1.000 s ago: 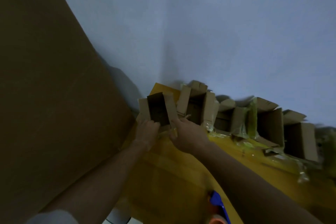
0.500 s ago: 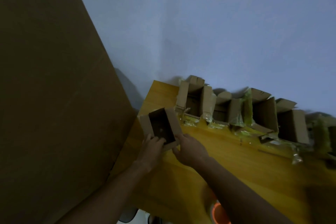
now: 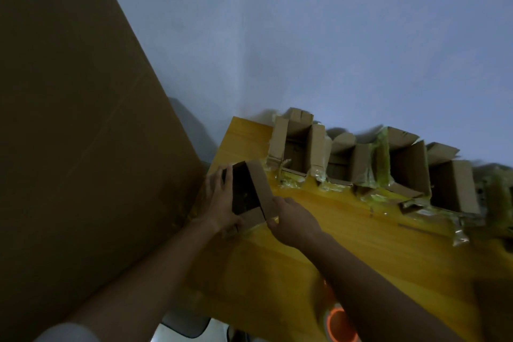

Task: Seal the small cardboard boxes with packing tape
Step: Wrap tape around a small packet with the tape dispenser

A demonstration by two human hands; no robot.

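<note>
Yellow wooden table [image 3: 347, 230] against pale wall; both hands, left hand [image 3: 219, 203] and right hand [image 3: 294, 221], grip the small open brown cardboard box [image 3: 251, 191] at the table's left corner; flaps unfolded, so it may slip off the edge.

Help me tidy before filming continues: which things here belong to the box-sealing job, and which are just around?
Job:
small box, held by left hand and right hand
row of open boxes
tape roll

Just around:
large cardboard sheet
yellow table
</note>
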